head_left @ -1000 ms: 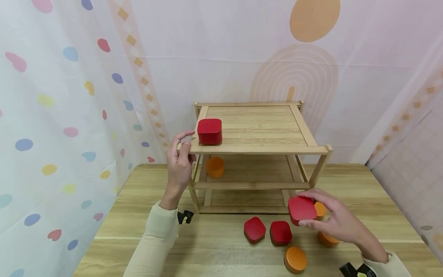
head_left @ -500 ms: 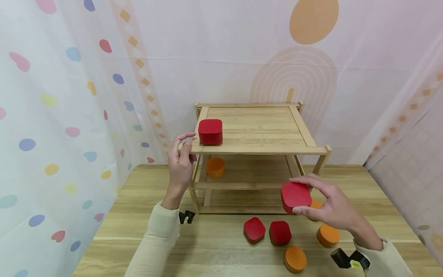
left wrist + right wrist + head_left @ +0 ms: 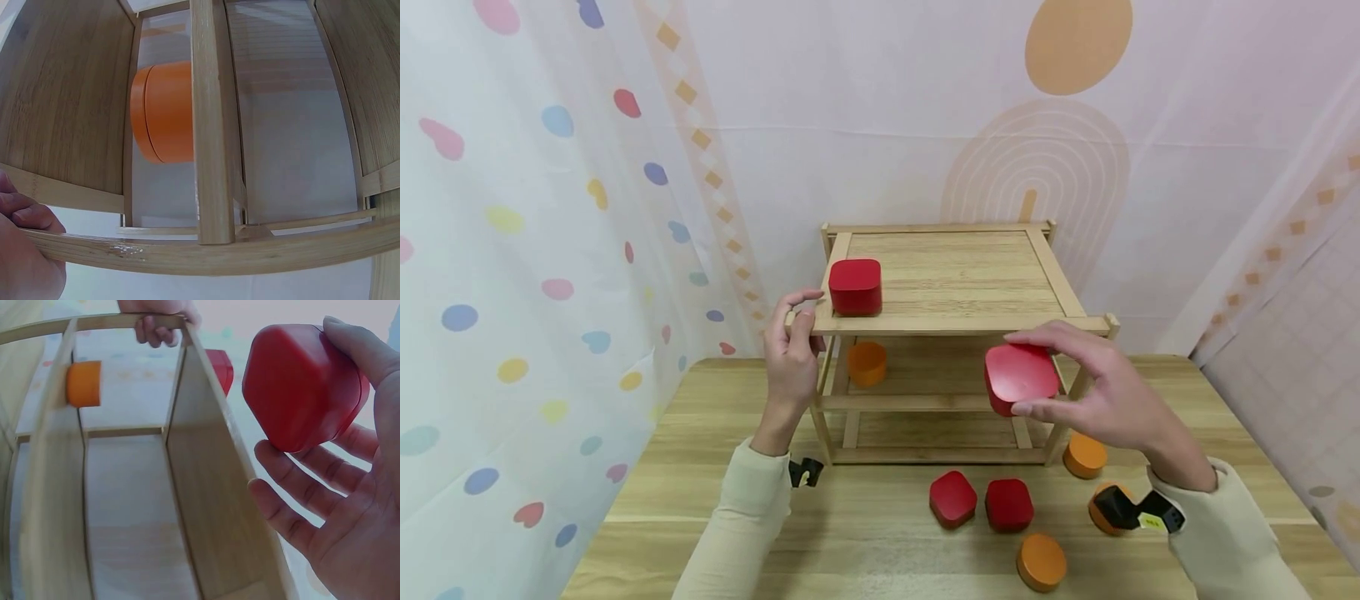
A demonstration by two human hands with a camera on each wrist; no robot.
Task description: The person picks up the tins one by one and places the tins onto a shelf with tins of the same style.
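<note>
Red box (image 3: 1021, 373) in its pinch, the right hand (image 3: 1101, 385) is showing higher than before, right of centre; left of centre, we are seeing the left hand (image 3: 792, 358) gripping the rack (image 3: 955, 323); lower right, a wrist camera (image 3: 1163, 507) is now partly hiding an orange block (image 3: 1099, 518).

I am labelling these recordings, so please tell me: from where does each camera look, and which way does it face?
Head: on the head, facing forward and down at the wooden rack; left hand, right hand and sleeves show.
Left wrist: on that wrist, facing into the wooden rack at a round orange box; part of the left hand shows.
Right wrist: on that wrist, facing the wooden rack and held red box; right hand large, left hand at top.
Shared: both wrist views show the round orange box.
</note>
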